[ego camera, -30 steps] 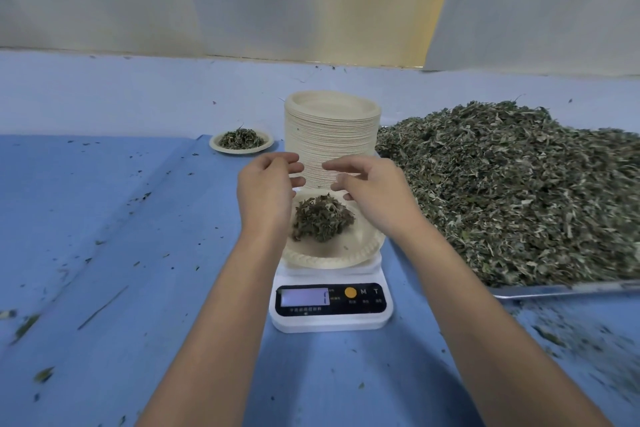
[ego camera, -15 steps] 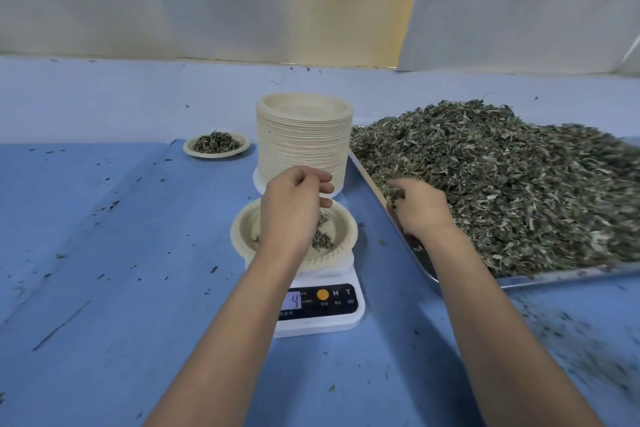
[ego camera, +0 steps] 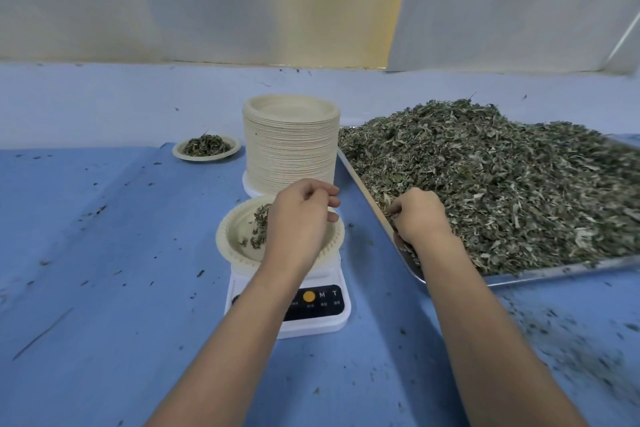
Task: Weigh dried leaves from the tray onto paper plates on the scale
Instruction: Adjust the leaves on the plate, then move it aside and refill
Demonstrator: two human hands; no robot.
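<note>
My left hand (ego camera: 301, 218) hangs over the paper plate (ego camera: 225, 239) on the scale (ego camera: 311, 322), fingers bunched; if it holds leaves I cannot tell. My right hand (ego camera: 420, 215) curls around dried leaves (ego camera: 502, 177) at the near edge of the tray (ego camera: 367, 191). Better to add small pinches and uncover the display. I count one scale, one tray, one plate stack (ego camera: 291, 149), one filled plate (ego camera: 207, 146) aside.

Both bare forearms reach forward. The left hand (ego camera: 298, 218) hovers palm-down, fingers loosely curled; the right hand (ego camera: 420, 215) curls downward, fingertips hidden.
</note>
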